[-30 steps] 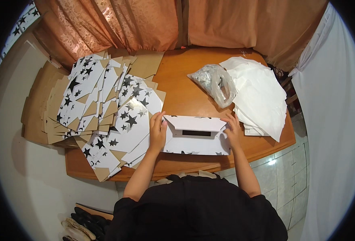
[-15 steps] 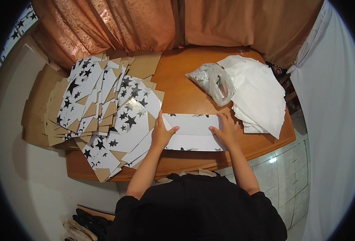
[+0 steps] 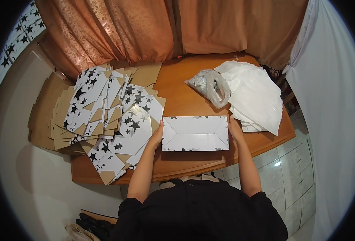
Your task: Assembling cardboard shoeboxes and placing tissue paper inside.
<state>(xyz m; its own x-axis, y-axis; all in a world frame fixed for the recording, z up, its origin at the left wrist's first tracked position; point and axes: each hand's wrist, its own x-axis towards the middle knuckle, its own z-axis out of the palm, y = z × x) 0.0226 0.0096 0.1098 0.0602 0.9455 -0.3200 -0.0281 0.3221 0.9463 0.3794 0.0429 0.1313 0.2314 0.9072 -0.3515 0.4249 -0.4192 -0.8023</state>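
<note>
On the wooden table in front of me stands a shallow white box (image 3: 195, 133) with grey and black stars along its edges. Slanting lines run from its corners to a long rectangle in the middle. My left hand (image 3: 157, 135) is against the box's left end, fingers stretched along it. Against the right end lies my right hand (image 3: 235, 129), so the box is held between the two. Parts of the fingers are hidden behind the box's ends.
Overlapping star-printed white and brown cardboard pieces (image 3: 105, 112) cover the table's left side. A clear plastic bag (image 3: 213, 87) with greyish contents lies at the back right, beside a stack of white sheets (image 3: 256, 96). Orange curtains (image 3: 141, 28) hang behind the wooden table (image 3: 177, 96).
My thumbs have come off the white panel, and both hands now press the box's two ends. Slanted corner lines and a middle rectangle now show on it. The whole view has shifted slightly.
</note>
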